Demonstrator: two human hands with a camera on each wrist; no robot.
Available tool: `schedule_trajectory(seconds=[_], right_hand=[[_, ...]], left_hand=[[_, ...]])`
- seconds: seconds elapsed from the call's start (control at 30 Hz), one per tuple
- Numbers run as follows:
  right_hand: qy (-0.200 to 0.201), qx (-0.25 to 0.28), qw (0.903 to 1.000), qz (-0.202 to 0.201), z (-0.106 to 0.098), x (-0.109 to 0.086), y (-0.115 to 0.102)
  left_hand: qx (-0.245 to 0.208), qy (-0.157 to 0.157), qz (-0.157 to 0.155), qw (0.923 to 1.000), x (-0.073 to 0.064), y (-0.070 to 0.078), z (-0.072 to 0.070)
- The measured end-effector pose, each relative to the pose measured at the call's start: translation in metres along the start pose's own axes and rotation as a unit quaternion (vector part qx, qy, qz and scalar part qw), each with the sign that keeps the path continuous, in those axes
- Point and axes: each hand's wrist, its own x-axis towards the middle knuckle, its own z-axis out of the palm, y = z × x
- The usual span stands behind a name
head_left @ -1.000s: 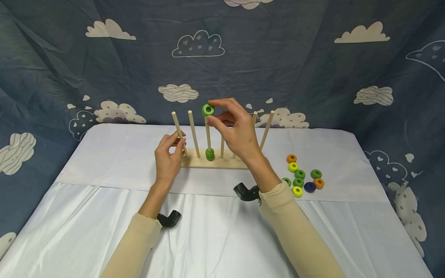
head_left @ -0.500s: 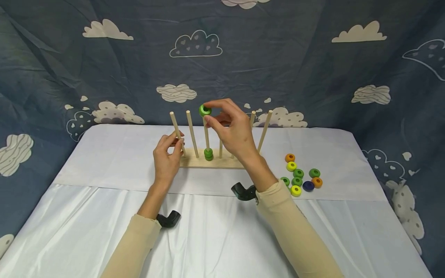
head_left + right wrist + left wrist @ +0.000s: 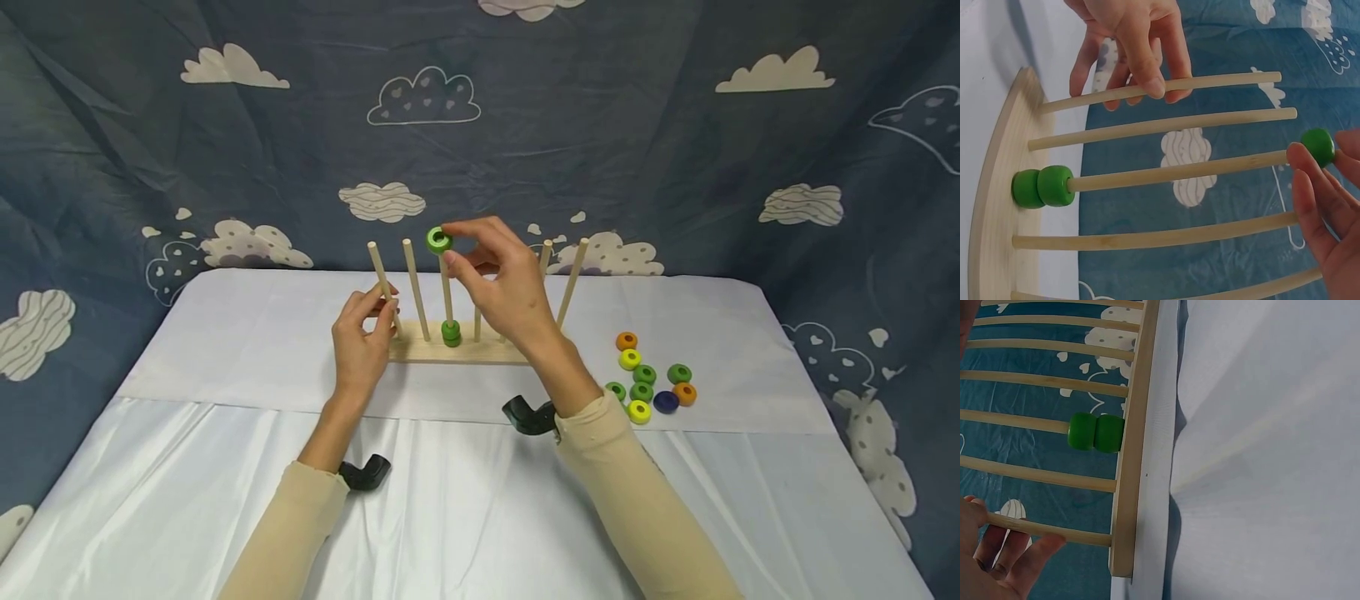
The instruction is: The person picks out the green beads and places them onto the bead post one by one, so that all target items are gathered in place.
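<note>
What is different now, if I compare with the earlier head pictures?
The right hand, still pinching the green bead, moved slightly left. Nothing was newly gripped or released. The left hand on the end peg, the two stacked beads and the loose beads stayed.

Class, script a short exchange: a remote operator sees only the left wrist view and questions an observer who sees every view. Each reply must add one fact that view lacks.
Operator: I see two green beads on one peg. What does the right hand hold?
Observer: It pinches a third green bead near that peg's tip.
Operator: Are there any more beads?
Observer: Yes, loose beads lie on the white cloth, to the right of the wooden stand.
</note>
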Motion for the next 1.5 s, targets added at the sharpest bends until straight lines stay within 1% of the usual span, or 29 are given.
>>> schedule_trajectory(seconds=[0.23,0.37,0.5,0.63,0.77,0.87,0.97,1.17,1.3,1.5], right_hand=[[-0.021,-0.016,0.9994,0.021,-0.001,-0.003,0.0],[-0.029,-0.024,0.9988,0.031,-0.004,-0.005,0.001],[-0.034,-0.024,0.9987,0.031,-0.007,-0.007,0.003],[-0.036,-0.014,0.9989,0.026,-0.009,-0.007,0.003],[-0.037,0.019,0.9987,0.027,-0.014,-0.01,0.002],[-0.037,0.044,0.9978,0.032,-0.02,-0.015,0.002],[-0.039,0.052,0.9973,0.035,-0.026,-0.021,0.003],[-0.036,0.046,0.9975,0.04,-0.039,-0.034,0.009],[-0.03,0.047,0.9972,0.051,-0.046,-0.042,0.014],[-0.02,0.027,0.9979,0.055,-0.059,-0.052,0.024]], left_hand=[[-0.002,0.0,-0.004,1.0,-0.001,0.001,-0.003],[-0.003,-0.004,-0.002,1.0,-0.002,0.0,0.0],[-0.006,-0.004,0.001,1.0,-0.002,-0.002,0.002],[-0.008,-0.002,-0.001,1.0,-0.002,-0.004,0.003],[-0.009,0.0,-0.002,1.0,-0.001,-0.003,0.004],[-0.008,-0.002,0.0,1.0,0.0,-0.002,0.005],[-0.005,-0.004,0.002,1.0,0.001,-0.001,0.006],[-0.005,-0.002,0.002,1.0,0.0,-0.001,0.004],[-0.002,-0.003,-0.001,1.0,-0.002,-0.002,0.002],[-0.001,0.0,0.003,1.0,-0.002,-0.003,0.0]])
